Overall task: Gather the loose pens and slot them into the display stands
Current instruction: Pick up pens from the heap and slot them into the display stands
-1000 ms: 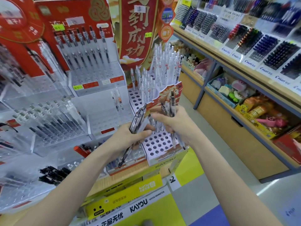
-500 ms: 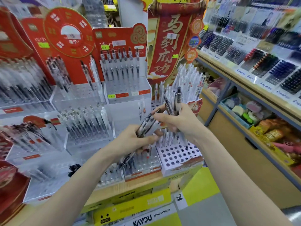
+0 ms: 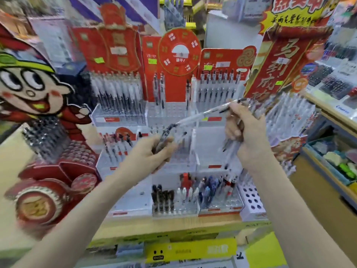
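Observation:
My left hand is closed around a bundle of clear-barrelled pens with dark tips. My right hand grips more pens and holds one clear pen out between its fingertips, slanting down toward the left hand. Both hands hover in front of tiered clear acrylic display stands. The upper stands hold rows of upright pens under red backing cards. A bottom stand carries black, white and blue pens. The picture is blurred by motion.
A cartoon-figure cardboard display with a red drum stand fills the left. A red banner and a white holed pen stand lie to the right. Shelves with boxed pens and toys run along the far right.
The view has swung left and up, bringing the cartoon display in. My right hand has drawn a single pen out and now holds it slanted; my hands have moved slightly apart.

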Available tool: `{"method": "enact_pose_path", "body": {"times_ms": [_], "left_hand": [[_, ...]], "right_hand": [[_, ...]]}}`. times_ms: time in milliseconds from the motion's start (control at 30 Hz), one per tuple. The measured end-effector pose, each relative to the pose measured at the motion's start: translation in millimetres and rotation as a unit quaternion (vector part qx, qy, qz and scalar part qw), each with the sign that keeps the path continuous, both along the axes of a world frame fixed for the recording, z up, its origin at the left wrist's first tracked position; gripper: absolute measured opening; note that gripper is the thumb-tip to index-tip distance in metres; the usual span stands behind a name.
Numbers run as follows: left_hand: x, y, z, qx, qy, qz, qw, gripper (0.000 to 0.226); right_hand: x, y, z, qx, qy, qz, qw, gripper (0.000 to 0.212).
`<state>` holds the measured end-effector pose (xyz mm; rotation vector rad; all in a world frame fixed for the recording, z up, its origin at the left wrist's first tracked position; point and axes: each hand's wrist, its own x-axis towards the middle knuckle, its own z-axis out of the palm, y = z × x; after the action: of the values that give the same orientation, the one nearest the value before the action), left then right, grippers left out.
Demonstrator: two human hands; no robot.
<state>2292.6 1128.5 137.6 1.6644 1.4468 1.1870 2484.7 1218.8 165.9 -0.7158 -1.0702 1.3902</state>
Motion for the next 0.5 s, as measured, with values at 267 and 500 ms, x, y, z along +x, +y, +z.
{"method": "enact_pose_path", "body": {"times_ms": [267,500], "left_hand": [[-213,-80,-42,0.058,0.056,0.245,0.966,0.064],[-338,-125,-75,0.025,0.155,0.270,0.950,0.030]], "right_hand": [[-188,-69,-36,0.069,-0.189,0.000,0.980,0.036],[-317,-111,-77,0.182,-0.405,-0.040,0.895,0.035]]}}
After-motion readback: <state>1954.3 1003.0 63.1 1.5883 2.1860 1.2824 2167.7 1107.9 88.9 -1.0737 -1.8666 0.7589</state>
